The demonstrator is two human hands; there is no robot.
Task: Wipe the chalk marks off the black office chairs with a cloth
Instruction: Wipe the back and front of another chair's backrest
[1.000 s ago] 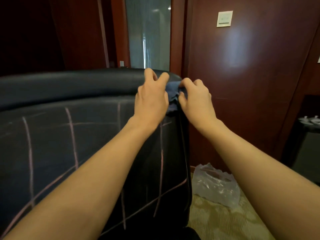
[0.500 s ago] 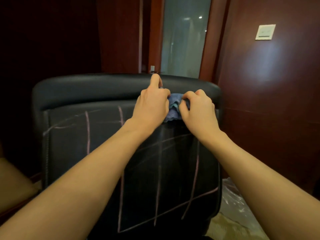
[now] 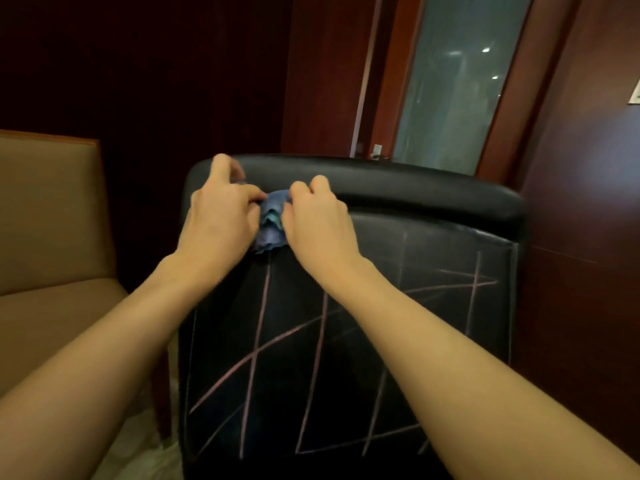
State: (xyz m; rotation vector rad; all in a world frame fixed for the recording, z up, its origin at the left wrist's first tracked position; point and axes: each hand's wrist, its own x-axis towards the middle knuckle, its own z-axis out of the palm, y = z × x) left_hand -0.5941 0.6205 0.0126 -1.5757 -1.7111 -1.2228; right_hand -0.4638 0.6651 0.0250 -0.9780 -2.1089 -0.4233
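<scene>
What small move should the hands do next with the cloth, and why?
Probably press the cloth flat and drag it down the chair. Both the left hand and the right hand pinch it bunched near the top roll, and the pink chalk lines below look untouched.

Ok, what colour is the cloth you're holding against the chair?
Blue, with a teal fold showing; the cloth is clearest in the head view.

Blue cloth (image 3: 272, 221) bunched in folds, pinched from both sides between the left hand (image 3: 219, 216) and right hand (image 3: 317, 220), against the black chair (image 3: 398, 306) back; pink chalk marks (image 3: 311, 358) criss-cross the leather below the grip.
</scene>
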